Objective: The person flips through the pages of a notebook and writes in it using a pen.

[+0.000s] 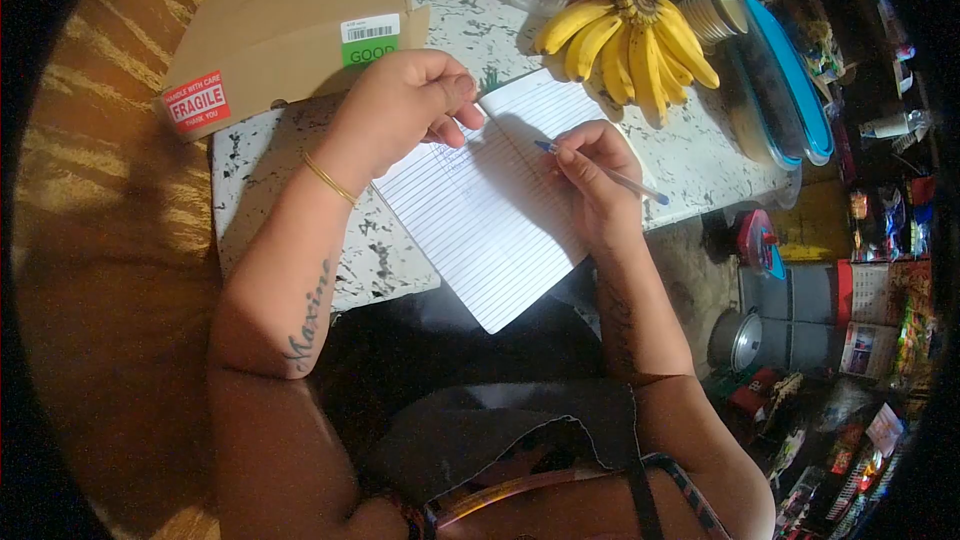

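Observation:
An open lined notebook (480, 230) lies at the table's front edge, with some handwriting near its upper left part. Above the upper left of its pages is my left hand (415, 105), its fingers curled with thumb and fingertips close together; whether anything small is between them cannot be made out. My right hand (600, 180), over the right page, pinches a blue pen (630, 186) between thumb and fingers. The pen's blue tip end points left and its other end sticks out to the right. A shadow falls across the middle of the pages.
Behind the left hand is a cardboard box (290, 20) with a FRAGILE label. Bananas (640, 45) lie beyond the notebook on the speckled table (700, 170). Stacked cups (713, 13) and a blue-lidded container (790, 80) stand at the right. A pot (738, 340) is lower right.

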Demonstrator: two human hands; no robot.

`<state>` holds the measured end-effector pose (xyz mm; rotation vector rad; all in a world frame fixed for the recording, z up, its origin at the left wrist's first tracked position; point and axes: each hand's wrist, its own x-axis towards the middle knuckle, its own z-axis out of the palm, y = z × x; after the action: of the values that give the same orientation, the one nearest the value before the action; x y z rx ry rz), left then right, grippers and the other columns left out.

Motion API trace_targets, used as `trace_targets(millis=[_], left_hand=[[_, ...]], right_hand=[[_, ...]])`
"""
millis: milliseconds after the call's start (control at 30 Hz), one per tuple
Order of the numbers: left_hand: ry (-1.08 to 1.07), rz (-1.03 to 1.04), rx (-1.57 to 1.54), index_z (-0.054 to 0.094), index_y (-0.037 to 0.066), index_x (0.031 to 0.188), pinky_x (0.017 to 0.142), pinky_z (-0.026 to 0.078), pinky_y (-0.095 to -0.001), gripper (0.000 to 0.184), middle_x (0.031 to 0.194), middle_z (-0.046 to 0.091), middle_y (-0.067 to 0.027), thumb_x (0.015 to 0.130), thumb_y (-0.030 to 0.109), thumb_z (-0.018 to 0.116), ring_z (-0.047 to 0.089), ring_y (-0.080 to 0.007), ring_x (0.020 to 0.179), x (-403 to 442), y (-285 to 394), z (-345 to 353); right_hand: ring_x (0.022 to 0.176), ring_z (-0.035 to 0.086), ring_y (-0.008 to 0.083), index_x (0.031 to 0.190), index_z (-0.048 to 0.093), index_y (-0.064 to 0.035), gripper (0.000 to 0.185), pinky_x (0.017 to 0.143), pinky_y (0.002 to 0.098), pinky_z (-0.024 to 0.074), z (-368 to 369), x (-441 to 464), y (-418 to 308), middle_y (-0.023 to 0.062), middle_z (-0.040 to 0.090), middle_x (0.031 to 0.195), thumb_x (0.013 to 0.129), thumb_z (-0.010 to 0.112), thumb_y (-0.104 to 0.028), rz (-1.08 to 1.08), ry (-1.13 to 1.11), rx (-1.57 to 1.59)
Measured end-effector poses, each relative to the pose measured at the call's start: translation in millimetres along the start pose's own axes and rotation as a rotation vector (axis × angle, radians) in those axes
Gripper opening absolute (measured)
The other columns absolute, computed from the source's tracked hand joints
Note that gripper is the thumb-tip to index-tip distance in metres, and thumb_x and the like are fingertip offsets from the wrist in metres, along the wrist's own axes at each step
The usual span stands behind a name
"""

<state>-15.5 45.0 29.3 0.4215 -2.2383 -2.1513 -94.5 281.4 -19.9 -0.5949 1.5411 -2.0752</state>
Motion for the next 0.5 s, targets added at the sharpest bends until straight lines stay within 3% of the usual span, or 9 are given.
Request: trace_targets(millis=[267,333,500], left_hand=[[-0.007,0.033,-0.024,0.062,0.005,0.093,0.061,0.049,-0.0209,0.009,0.082,0.069,-0.0062,0.095,0.014,0.063,0.058,-0.0078,0.063,1,-1,3],[-0.006,0.137,-0.004,0.06,0.005,0.091,0.06,0.048,-0.0208,0.007,0.081,0.069,-0.0057,0.092,0.01,0.065,0.058,-0.0077,0.063,4,-8,5],[-0.002,0.167,0.085,0.058,0.006,0.088,0.058,0.047,-0.0222,0.008,0.08,0.069,-0.0047,0.091,0.007,0.065,0.058,-0.0082,0.063,5,-9,8]], right_hand=[[0.086,0.058,0.0119,0.106,0.065,-0.002,0.023,0.078,0.0244,0.0467,6,0,-4,0.003,0.065,0.094,0.098,0.063,-0.023,0.042,0.036,-0.125],[0.087,0.058,0.0117,0.104,0.065,-0.0019,0.022,0.079,0.0242,0.0468,5,0,-3,0.0025,0.065,0.095,0.098,0.063,-0.023,0.06,0.018,-0.124],[0.084,0.056,0.0123,0.106,0.065,0.001,0.024,0.077,0.0249,0.0451,9,-1,-4,0.0066,0.066,0.094,0.098,0.062,-0.022,0.054,0.029,-0.117]])
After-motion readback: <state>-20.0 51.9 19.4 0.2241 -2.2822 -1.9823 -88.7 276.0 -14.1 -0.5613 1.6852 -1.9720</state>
